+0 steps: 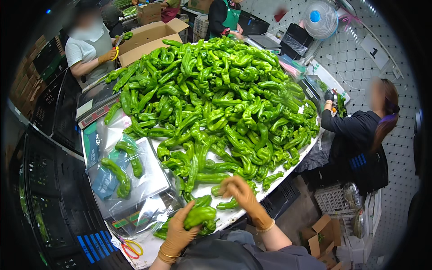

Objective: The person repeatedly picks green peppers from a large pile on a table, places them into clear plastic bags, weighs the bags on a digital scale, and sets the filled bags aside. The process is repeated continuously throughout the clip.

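Note:
My left hand point(179, 227), in a tan glove, grips a bunch of green peppers point(200, 216) above the near table edge. To the right, my right hand point(240, 192), gloved the same way, hovers over loose peppers at the front of the pile. Its fingers are bent and slightly blurred, apart from each other, and no pepper shows in them. A large pile of long green peppers point(216, 101) covers most of the white table. Left of my hands, a clear plastic bag point(135, 162) holding two peppers point(118, 177) lies on a weighing scale point(153, 168).
Scissors with red and yellow handles point(131, 249) lie at the front left corner. Black crates point(57, 189) line the left side. Co-workers stand around the table, one holding scissors point(116, 50) by an open cardboard box point(145, 40). A fan point(320, 20) stands at the back right.

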The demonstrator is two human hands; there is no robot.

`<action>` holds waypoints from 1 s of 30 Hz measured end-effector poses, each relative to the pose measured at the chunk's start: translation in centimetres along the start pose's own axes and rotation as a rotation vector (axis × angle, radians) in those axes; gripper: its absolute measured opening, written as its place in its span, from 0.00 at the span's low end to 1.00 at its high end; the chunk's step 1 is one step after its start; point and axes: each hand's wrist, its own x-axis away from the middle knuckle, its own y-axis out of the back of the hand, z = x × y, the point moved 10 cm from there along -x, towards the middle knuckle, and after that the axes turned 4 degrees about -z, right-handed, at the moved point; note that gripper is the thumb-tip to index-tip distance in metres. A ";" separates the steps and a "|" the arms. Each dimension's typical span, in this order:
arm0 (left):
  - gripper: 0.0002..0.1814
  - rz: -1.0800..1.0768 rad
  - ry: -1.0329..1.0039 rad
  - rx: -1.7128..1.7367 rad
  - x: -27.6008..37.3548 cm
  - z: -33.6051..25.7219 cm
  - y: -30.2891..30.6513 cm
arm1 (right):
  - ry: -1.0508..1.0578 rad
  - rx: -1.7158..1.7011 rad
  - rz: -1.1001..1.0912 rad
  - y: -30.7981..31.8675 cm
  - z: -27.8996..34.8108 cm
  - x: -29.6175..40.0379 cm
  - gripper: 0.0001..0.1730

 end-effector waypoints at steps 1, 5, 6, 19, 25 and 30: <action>0.33 -0.046 0.107 0.137 0.7 2.2 0.0 | 0.160 0.414 -0.200 3.3 0.3 -1.1 0.16; 0.19 -0.096 0.264 0.715 1.5 2.7 -0.3 | 0.332 1.017 -0.547 10.6 -4.3 -2.2 0.30; 0.21 -0.088 0.294 0.849 1.6 2.9 -0.7 | 0.313 0.968 -0.511 11.0 -6.2 -2.5 0.32; 0.31 -0.026 0.400 1.383 2.2 3.7 -2.8 | 0.166 -0.317 -0.408 5.4 -4.3 2.7 0.30; 0.37 -0.066 0.296 1.554 1.0 1.1 -3.1 | -0.236 -0.790 0.193 -5.7 -4.4 7.7 0.35; 0.40 -0.162 0.278 1.644 2.2 4.5 -1.3 | -0.095 -0.192 0.271 -3.2 -2.8 5.1 0.22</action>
